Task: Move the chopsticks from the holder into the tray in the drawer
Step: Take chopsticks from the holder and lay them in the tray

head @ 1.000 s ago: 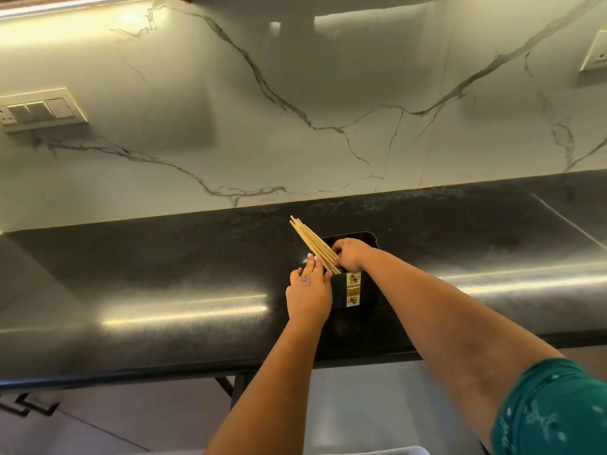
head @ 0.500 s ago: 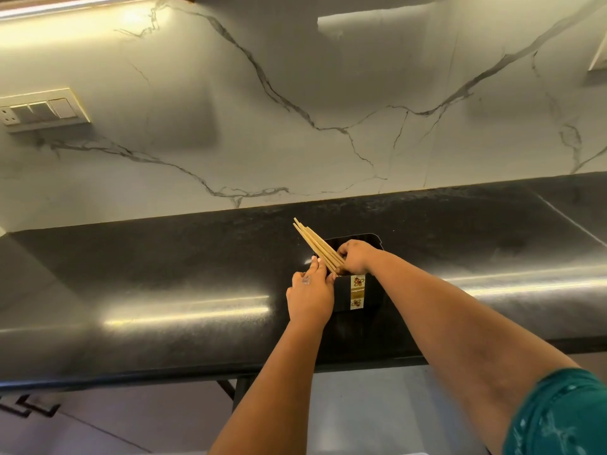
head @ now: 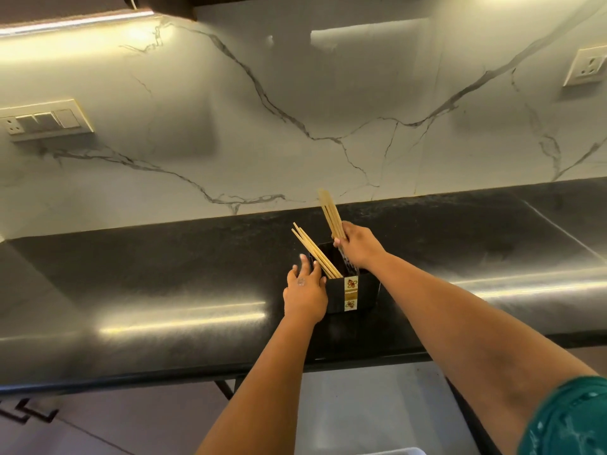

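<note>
Gripping a bundle of chopsticks [head: 331, 213], the right hand [head: 358, 249] holds it above the back of the black holder [head: 353, 292], fingers closed around the lower part of the sticks. The upper ends tilt slightly left and reach up past the back edge of the dark countertop [head: 164, 264] toward the marble wall [head: 230, 126]. A second group of chopsticks [head: 313, 254] stands inside the holder, leaning to the left with its tips above the rim. The left hand [head: 304, 294] rests against the left side of the holder, fingers spread and pressed flat to it, gripping nothing. The holder stands upright on the countertop near the front edge. A yellow label [head: 350, 293] runs down its front face. The drawer and tray cannot be made out below the counter.
</note>
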Tool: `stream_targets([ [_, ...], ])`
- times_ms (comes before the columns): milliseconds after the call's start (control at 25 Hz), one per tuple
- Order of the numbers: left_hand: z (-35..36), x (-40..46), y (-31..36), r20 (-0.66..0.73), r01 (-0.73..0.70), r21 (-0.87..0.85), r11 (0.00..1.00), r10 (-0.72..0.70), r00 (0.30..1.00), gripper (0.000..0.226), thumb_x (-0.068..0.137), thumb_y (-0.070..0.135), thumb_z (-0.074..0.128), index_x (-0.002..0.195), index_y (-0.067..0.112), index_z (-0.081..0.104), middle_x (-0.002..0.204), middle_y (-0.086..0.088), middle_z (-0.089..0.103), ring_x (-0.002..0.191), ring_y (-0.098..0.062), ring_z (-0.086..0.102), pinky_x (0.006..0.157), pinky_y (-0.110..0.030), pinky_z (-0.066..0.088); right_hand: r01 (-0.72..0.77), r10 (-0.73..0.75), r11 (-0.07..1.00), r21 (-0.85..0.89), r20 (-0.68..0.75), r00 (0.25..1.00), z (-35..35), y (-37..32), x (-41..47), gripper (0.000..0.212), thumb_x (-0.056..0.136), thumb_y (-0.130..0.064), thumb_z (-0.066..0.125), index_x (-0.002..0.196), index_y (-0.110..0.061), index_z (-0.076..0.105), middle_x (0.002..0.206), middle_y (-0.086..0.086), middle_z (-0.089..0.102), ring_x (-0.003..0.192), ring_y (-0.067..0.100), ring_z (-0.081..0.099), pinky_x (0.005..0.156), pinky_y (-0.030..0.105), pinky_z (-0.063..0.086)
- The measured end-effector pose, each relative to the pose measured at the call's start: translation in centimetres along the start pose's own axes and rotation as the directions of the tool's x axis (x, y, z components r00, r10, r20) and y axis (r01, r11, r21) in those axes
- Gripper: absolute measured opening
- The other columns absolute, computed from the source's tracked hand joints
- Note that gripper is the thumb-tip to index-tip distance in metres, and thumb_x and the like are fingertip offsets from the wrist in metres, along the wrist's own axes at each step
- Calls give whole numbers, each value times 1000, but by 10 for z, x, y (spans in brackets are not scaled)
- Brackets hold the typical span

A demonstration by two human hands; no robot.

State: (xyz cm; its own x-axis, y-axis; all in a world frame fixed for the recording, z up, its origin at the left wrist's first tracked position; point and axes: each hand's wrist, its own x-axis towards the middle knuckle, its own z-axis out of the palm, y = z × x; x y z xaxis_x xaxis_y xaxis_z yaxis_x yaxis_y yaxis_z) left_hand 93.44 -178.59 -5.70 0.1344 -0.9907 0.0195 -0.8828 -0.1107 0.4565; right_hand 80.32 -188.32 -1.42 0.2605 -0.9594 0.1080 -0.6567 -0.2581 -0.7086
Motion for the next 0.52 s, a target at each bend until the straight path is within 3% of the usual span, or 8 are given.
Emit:
stream_targets([
  [80,-20,-10,-2,-46,-16,-38,999,14,999,55,100,30,39,150,31,16,159,-8,-15,145,-33,-4,110,-51,26,66,-55,995,71,-144,988,-19,-17,-15,20,98,-18,46,117,-12,53,103,13,66,91,28,66,78,41,57],
  [120,-35,-16,-1,-67,-3,-133,991,-6,998,57,99,30,42,150,30,16,159,-10,-11,145,-33,-1,111,-50,25,114,-91,989,93,-216,972,-30,-27,-25,20,99,-18,44,117,-11,51,102,13,66,88,29,67,76,42,59],
  [200,-68,-30,6,-92,27,-504,863,-85,992,51,96,29,51,145,25,35,155,-10,24,140,-28,26,108,-42,34,226,-189,971,83,-318,929,-52,-51,-47,22,100,-17,44,119,-8,49,101,13,68,88,26,69,76,38,59],
  [280,-96,-48,14,-132,-30,-799,600,-127,983,32,92,32,58,124,25,60,128,0,60,122,-16,52,97,-33,43,267,-200,941,208,-296,934,-71,-73,-77,21,99,-15,47,119,-9,50,99,10,69,88,20,70,80,33,59],
  [320,-108,-61,17,-153,-76,-851,519,-109,982,30,89,36,62,116,25,65,117,4,67,115,-12,57,95,-32,44,237,-172,914,330,-213,962,-77,-81,-95,18,98,-15,48,116,-12,52,97,8,70,87,20,71,81,35,59],
  [400,-117,-84,25,-97,-102,-923,371,34,995,41,83,42,68,118,22,63,109,4,71,105,-10,63,90,-29,47,55,-114,879,473,99,989,-80,-94,-135,18,97,-15,52,114,-19,54,95,8,72,85,22,73,78,37,61],
  [520,-95,-124,34,110,39,-947,320,207,972,41,87,33,64,123,15,52,98,-6,71,80,-19,66,68,-32,53,-166,-49,905,392,483,874,-57,-91,-193,25,98,-13,50,122,-22,49,101,15,72,88,27,73,71,34,61],
])
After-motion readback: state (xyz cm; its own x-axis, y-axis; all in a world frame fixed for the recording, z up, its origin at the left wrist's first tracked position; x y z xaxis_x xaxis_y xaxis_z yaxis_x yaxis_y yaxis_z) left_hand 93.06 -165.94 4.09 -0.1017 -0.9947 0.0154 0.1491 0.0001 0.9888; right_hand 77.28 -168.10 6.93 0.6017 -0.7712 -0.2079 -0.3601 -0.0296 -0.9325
